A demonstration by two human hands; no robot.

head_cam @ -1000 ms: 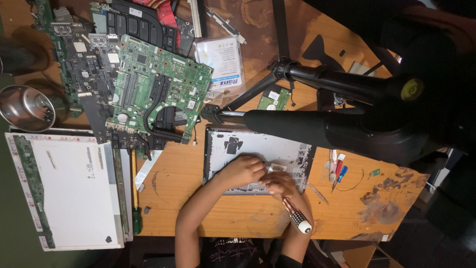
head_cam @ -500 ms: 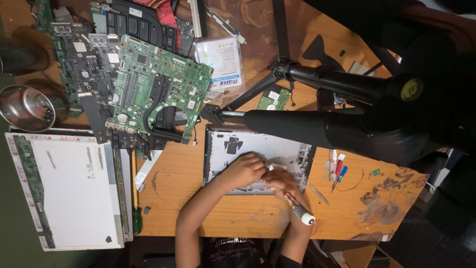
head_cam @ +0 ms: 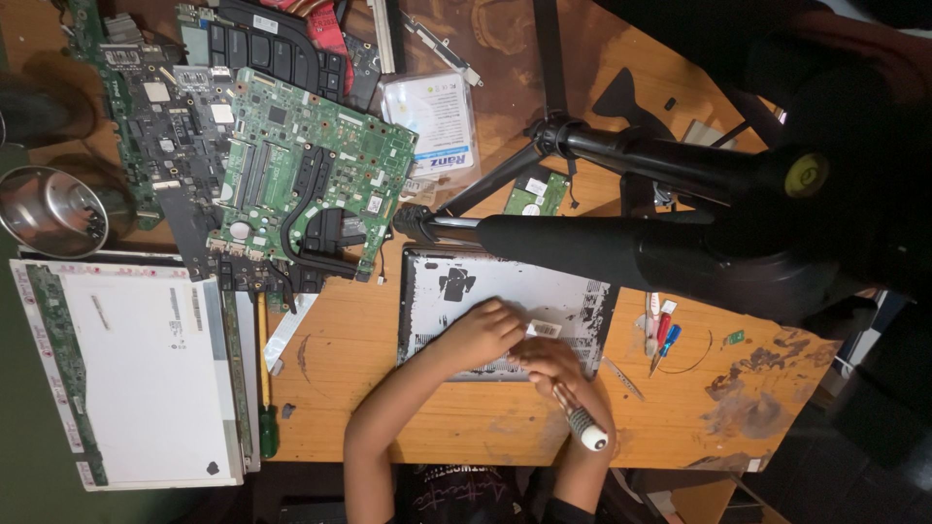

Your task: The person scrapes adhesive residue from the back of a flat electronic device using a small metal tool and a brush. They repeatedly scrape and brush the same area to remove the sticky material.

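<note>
A single head-worn camera is looking almost straight down from well above onto the orange wooden table [head_cam: 369, 388]. The person's arms are entering from the bottom edge. A black tripod [head_cam: 621, 243] is standing nearer the lens, crossing the upper right of the view.

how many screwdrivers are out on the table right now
4. One with a white-capped handle in the right hand, a green-handled one beside the screen panel, and small red and blue ones right of the grey laptop cover. Clutter may hide more.
</note>
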